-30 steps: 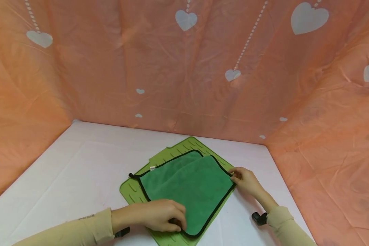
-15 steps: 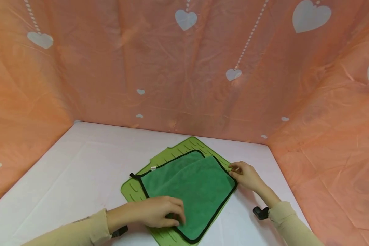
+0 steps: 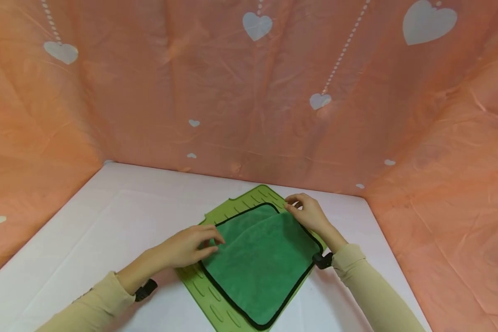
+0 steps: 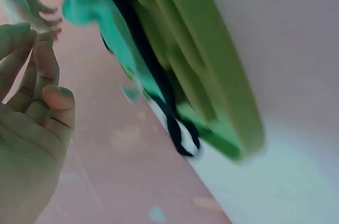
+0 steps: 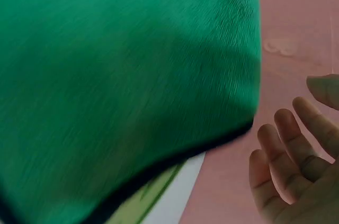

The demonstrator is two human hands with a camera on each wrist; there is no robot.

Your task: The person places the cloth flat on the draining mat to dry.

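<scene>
A green towel (image 3: 265,263) with black edging lies folded over on a light-green ridged mat (image 3: 207,299). My left hand (image 3: 186,246) is over the towel's left edge, fingers loosely bent and holding nothing. Near the far right edge of the towel is my right hand (image 3: 309,216), its fingers spread a little apart with nothing between them. In the right wrist view the fingers (image 5: 288,128) stand beside the towel's corner. Whether either hand touches the cloth, I cannot tell. A black hanging loop (image 4: 183,142) shows in the left wrist view; the left hand hides it from the head view.
The mat lies on a white tabletop (image 3: 137,216). Orange sheeting (image 3: 216,92) printed with pale hearts rises behind the table and along both sides. A black wrist device (image 3: 146,290) is under the left forearm, another (image 3: 323,260) at the right wrist.
My left hand has let go of the towel's near edge and moved away, up to its left edge. The right hand has slid from the right corner toward the far edge.
</scene>
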